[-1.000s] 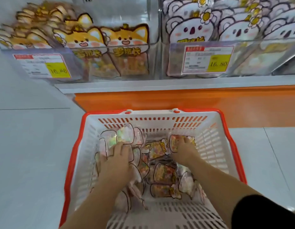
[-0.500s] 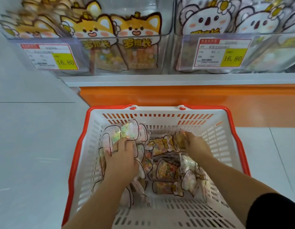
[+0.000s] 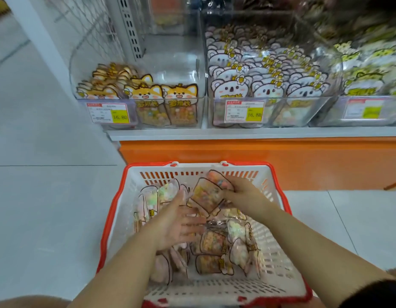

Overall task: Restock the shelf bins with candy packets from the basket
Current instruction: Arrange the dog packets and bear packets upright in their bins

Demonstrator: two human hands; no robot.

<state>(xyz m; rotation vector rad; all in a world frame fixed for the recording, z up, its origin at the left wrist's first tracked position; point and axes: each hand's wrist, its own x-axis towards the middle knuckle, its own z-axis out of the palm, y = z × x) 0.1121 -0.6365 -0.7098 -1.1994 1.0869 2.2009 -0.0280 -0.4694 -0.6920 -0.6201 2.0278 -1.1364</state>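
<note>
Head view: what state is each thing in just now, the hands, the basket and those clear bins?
Basket: on the floor, a pile of packets inside.
Right hand: grips orange packets above the pile.
Left hand: open, fingers spread over the pile, blurred.
Fox bin: partly filled, room at back right.
Koala bin: packed full, packets upright.

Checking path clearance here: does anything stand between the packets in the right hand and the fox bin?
Only the far rim of the basket and the clear front wall of the fox bin; the right hand grips the packets just inside that rim.
</note>
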